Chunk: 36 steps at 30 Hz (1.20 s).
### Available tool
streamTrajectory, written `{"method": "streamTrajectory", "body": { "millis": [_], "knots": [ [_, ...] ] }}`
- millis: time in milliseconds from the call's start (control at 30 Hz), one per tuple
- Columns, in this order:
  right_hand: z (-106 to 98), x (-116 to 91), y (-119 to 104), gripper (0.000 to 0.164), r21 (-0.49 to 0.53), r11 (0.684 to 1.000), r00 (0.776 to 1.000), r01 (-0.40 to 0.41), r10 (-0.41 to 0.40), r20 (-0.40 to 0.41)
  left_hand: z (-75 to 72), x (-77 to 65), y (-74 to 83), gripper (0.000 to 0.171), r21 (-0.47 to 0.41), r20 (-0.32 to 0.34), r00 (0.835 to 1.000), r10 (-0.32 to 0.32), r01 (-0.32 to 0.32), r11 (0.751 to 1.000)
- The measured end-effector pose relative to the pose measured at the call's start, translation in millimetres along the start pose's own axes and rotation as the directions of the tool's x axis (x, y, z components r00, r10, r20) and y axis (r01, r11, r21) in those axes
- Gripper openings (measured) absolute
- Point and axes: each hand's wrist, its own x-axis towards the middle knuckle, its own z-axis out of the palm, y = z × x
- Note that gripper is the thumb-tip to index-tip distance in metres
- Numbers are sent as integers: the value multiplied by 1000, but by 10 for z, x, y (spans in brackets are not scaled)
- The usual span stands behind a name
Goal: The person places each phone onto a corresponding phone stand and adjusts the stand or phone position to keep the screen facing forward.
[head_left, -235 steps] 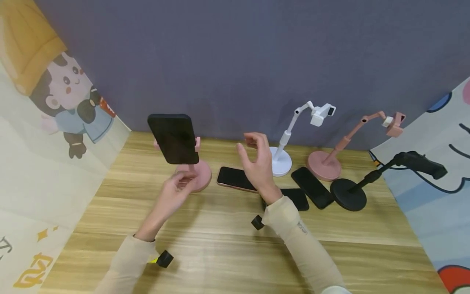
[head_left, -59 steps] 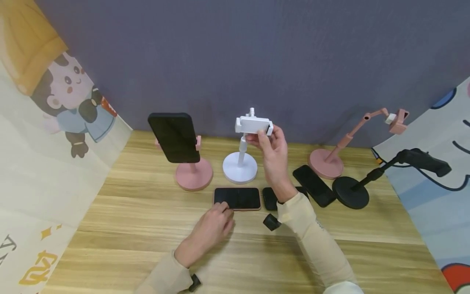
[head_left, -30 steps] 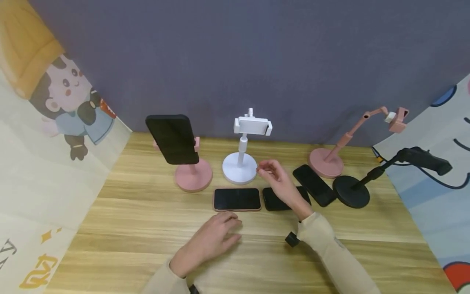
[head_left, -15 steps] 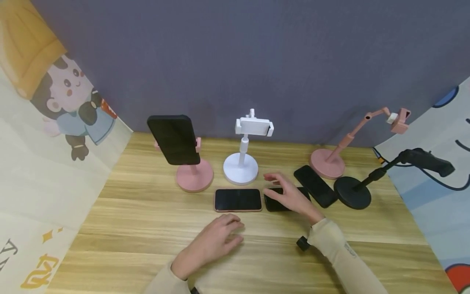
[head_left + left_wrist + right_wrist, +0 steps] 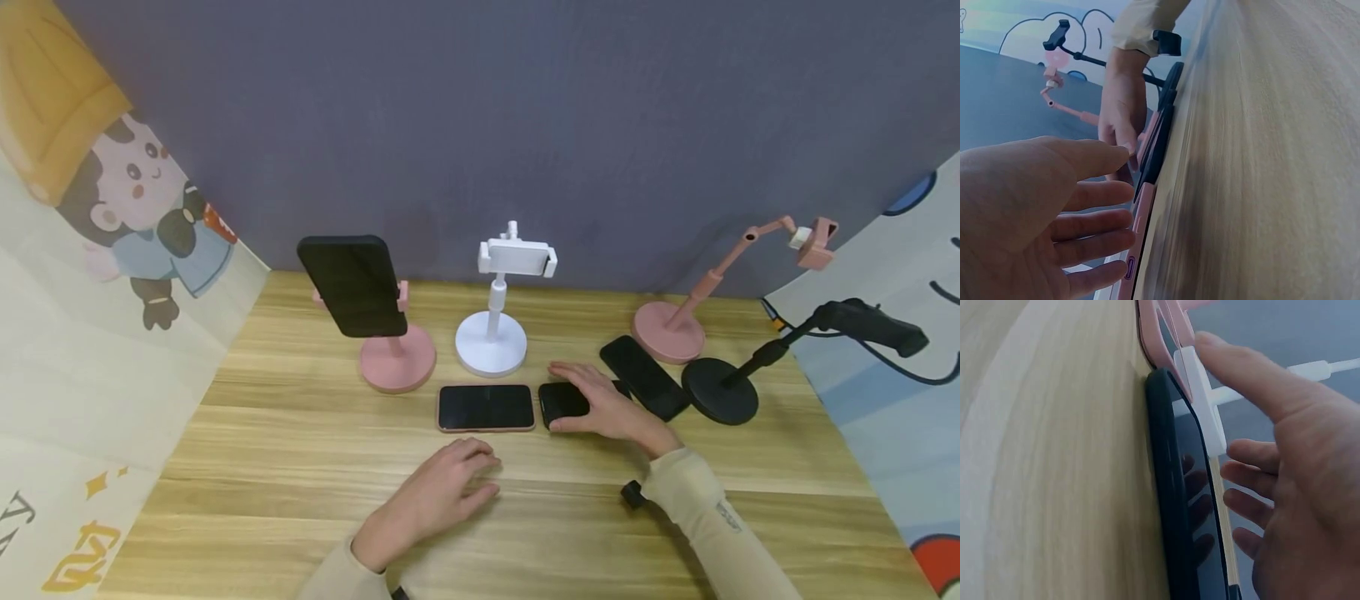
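My right hand (image 5: pixel 606 407) spreads over a dark phone (image 5: pixel 558 402) lying flat, fingers toward its far edge and thumb by its near edge. In the right wrist view that phone (image 5: pixel 1172 494) reflects the fingertips, which are apart from it. My left hand (image 5: pixel 438 492) hovers with relaxed fingers just in front of a pink-edged phone (image 5: pixel 486 407), holding nothing. Behind this phone stands a white phone stand (image 5: pixel 491 343) with a vacant clamp. To its left, a pink phone stand (image 5: pixel 397 358) bears a black phone (image 5: pixel 356 287).
At the right are another pink stand (image 5: pixel 667 332) and a black stand (image 5: pixel 720 392), both with vacant clamps. A further black phone (image 5: pixel 643 379) lies slanted beside their bases. A dark grey partition (image 5: pixel 480 125) rises behind the wooden table (image 5: pixel 300 467).
The white stand has moved left to the middle, and the pink-edged phone now lies nearer and straighter. My right hand has let go of the stand's clamp and lowered over the dark phone.
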Motion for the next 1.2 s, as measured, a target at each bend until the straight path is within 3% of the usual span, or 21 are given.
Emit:
{"method": "streamTrajectory", "body": {
  "millis": [167,700,967,1200],
  "knots": [
    [-3,-32,65,91,-16,999,999,41,-40,33,0,17,9,31,-8,-1,1000,7,-7,1000],
    [49,-29,116,91,-57,998,996,36,-31,86,39,43,27,32,-8,-5,1000,27,-27,1000],
    [53,20,69,84,-112,992,998,50,-47,32,28,45,18,32,-14,-7,1000,23,-23,1000],
    [38,47,36,85,-126,992,1000,-15,12,-28,15,55,35,32,-21,3,1000,26,-26,999]
  ]
}}
